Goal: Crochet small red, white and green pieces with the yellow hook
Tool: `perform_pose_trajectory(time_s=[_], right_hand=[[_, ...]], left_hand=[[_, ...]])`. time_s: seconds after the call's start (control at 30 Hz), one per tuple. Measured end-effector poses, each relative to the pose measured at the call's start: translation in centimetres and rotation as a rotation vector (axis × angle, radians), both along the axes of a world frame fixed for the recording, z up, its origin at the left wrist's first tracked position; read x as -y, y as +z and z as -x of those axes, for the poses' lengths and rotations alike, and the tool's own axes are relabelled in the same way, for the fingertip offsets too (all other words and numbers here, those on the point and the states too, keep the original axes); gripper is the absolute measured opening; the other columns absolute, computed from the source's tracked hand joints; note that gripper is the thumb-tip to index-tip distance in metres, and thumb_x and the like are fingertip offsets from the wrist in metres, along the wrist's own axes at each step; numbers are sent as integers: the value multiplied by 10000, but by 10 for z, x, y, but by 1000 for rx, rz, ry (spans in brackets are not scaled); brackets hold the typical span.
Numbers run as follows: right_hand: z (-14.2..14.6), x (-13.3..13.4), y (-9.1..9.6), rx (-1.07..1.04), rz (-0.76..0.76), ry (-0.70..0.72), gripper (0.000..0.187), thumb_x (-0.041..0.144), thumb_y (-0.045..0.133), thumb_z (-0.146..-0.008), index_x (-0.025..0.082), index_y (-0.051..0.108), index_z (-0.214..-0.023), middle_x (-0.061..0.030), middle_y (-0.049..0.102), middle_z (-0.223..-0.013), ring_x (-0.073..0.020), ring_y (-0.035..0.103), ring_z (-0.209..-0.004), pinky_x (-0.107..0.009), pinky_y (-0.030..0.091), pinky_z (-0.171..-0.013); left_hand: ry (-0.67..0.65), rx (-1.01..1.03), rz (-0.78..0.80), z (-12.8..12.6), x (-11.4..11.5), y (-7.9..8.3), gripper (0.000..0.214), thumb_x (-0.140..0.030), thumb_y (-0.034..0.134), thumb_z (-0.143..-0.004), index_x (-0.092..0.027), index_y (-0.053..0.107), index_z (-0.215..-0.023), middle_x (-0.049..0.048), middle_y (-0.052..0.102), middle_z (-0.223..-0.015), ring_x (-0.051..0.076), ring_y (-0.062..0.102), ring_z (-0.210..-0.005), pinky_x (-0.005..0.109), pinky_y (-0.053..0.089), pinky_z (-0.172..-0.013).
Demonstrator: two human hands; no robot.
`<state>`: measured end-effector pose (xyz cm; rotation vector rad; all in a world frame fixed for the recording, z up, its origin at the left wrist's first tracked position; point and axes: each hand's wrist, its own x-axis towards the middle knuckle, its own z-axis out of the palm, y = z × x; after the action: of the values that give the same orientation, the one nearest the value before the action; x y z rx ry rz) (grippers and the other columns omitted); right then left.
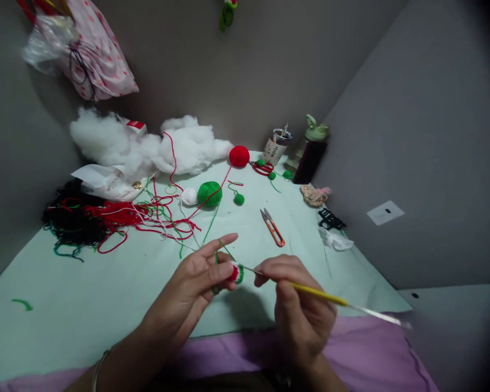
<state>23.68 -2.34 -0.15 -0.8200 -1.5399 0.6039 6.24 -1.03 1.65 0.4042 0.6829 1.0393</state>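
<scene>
Between the thumb and fingers of my left hand (198,277) is a small crochet piece (237,273), red in the middle with white and green bands. Green yarn (227,250) runs over my raised left index finger down to the piece. My right hand (300,302) grips a crochet hook (318,292) by its yellow handle. The hook's thin metal shaft points left, and its tip meets the green edge of the piece. Behind my hands sits a green yarn ball (209,194), with a strand leading toward my left hand.
Orange thread snips (272,227) lie beyond my right hand. A red yarn ball (239,156), white stuffing (188,144) and tangled yarn (126,215) spread across the back and left. A pen cup (274,148) and a bottle (306,144) stand by the right wall.
</scene>
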Motion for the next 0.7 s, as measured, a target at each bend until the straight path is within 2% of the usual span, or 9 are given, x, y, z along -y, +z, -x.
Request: perform_pose_trajectory(time_s=[0.07,0.13,0.2,0.27,0.37,0.43,0.53,0.63,0.7], right_hand=[[2,-2,1,-211,103,65,236,225,528,-1073,267,760,-1075,-32,692,-870,-172,653,-748,-327,564,-666],[5,-4,0,-250,148,108,219,225,554,-1064,270,767,-1040,-32,700,-897,-169,663,-775,-318,571,-689],[7,-4,-2,-140,125,93,223,189,573,-1050,278,775,-1081,-44,732,-961,-190,697,-899,-339,598,-781],[6,-1,-5,42,17,22,290,137,587,-1030,297,761,-1197,-56,756,-1037,-205,712,-979,-354,614,-826],[3,4,-9,301,-165,-92,431,132,676,-968,360,714,-1332,-57,757,-1113,-228,731,-957,-359,637,-747],[1,5,-9,363,-191,-100,444,151,701,-951,370,717,-1336,-59,755,-1124,-241,732,-970,-367,641,-739],[2,3,-6,81,-36,-51,294,167,588,-1026,309,763,-1215,-58,744,-1001,-213,711,-897,-364,623,-749],[8,-3,-3,-297,161,49,235,219,543,-1067,271,772,-1060,-36,707,-914,-153,662,-719,-304,585,-651],[12,-7,-3,-352,217,127,201,264,582,-1058,261,781,-1028,-36,715,-926,-145,667,-718,-285,579,-643]], left_hand=[[32,-32,-40,0,0,2,556,-197,920,-768,-162,730,-1289,-26,661,-756,88,619,-649,197,500,-659],[27,-66,-85,-2,2,2,572,-202,914,-773,-173,718,-1309,-14,674,-792,106,630,-679,223,518,-686],[31,-97,-118,-5,3,0,560,-198,908,-781,-194,722,-1308,-3,688,-831,118,637,-721,243,532,-724],[64,-113,-139,-7,5,-3,536,-191,905,-787,-221,737,-1296,-5,695,-847,122,639,-755,250,537,-756],[67,-73,-141,-9,4,-7,507,-205,923,-773,-243,773,-1255,-15,695,-829,117,641,-754,239,532,-752],[-6,-12,-88,-7,3,-6,477,-229,939,-754,-225,801,-1210,-6,697,-814,107,632,-716,225,525,-712],[-52,34,0,-4,-1,-3,393,-219,931,-758,-189,832,-1137,-1,672,-779,86,593,-681,198,516,-670],[28,2,-29,-3,-2,-1,322,-199,915,-766,-200,849,-1082,-13,649,-764,79,579,-675,188,512,-668],[53,-53,-85,-5,-1,-3,328,-206,915,-766,-233,849,-1086,-7,669,-791,97,601,-704,203,515,-680]])
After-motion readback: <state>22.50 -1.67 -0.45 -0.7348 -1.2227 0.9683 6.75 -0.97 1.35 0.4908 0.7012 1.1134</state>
